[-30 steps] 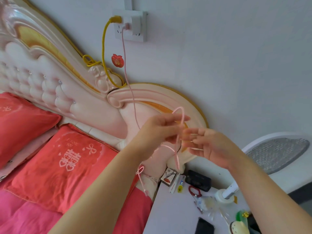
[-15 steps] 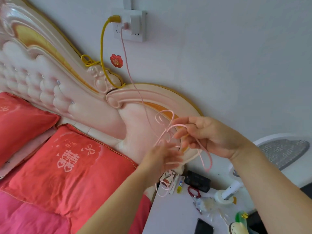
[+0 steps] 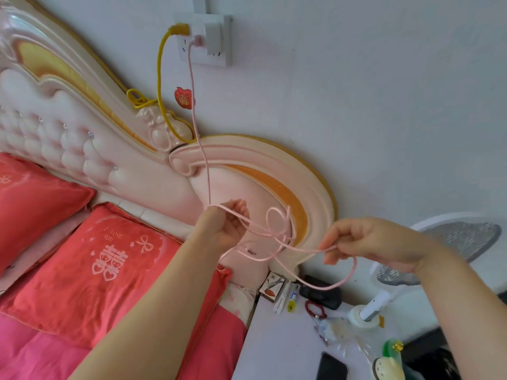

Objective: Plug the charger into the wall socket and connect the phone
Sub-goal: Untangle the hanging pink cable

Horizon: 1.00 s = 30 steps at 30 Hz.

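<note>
Several loops tangle the pink cable (image 3: 274, 234) mid-frame; the left hand (image 3: 225, 229) grips it, the right hand (image 3: 367, 242) pinches it. Limp and light, it wants holding near its connector (image 3: 249, 252). The phone (image 3: 330, 367) lies lower right.

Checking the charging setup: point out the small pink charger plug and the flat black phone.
Small pink charger plug (image 3: 198, 40): head view, its body at the socket.
Flat black phone (image 3: 331, 367): head view, middle of its dark screen.

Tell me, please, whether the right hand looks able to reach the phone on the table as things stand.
Probably yes: the phone lies uncovered on the table below the right hand, but its fingers pinch the tangled pink cable.
</note>
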Motion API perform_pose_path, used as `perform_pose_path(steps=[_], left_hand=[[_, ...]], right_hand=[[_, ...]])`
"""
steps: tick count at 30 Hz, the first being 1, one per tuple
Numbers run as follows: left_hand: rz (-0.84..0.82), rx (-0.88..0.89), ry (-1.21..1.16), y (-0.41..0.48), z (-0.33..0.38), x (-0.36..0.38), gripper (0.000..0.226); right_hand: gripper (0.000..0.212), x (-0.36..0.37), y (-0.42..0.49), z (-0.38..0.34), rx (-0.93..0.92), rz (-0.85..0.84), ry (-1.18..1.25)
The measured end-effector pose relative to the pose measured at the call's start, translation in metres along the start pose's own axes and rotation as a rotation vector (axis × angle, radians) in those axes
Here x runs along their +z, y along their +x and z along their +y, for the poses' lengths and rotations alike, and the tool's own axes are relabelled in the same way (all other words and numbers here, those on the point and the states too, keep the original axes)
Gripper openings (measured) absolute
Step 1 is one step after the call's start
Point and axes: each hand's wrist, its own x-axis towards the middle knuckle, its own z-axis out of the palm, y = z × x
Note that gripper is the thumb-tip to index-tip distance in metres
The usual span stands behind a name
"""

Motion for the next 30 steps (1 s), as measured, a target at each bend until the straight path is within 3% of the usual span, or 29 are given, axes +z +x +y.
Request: perform_pose_path(steps=[3,5,7,10,14,22,27,30], left_hand=[[0.021,0.027,-0.051,-0.001,-0.01,0.012,0.033],[0.032,0.04,-0.09,-0.003,-0.015,0.02,0.032],[0.02,0.076,-0.114,-0.004,-0.019,0.027,0.031],[-0.016,0.137,-0.098,-0.007,-0.022,0.03,0.028],[-0.082,0.168,0.138,-0.011,-0.028,0.016,0.024],[-0.359,0.12,0.403,-0.022,-0.019,0.001,0.029],[-0.329,0.047,0.556,-0.025,-0.021,-0.011,0.026],[-0.265,0.052,0.535,-0.025,-0.018,-0.012,0.025]], right_hand=[[0.026,0.02,0.017,0.018,0.18,0.087,-0.234],[0.019,0.039,0.024,0.018,0.19,0.077,-0.239],[0.01,0.055,0.029,0.014,0.139,0.073,-0.202],[0.016,0.068,0.038,0.01,0.061,0.176,-0.019],[0.021,0.068,0.045,0.004,0.06,0.328,0.287],[0.024,0.069,0.055,-0.001,0.05,0.437,0.266],[0.028,0.066,0.057,-0.001,0.097,0.414,0.469],[0.027,0.064,0.058,0.001,0.102,0.419,0.345]])
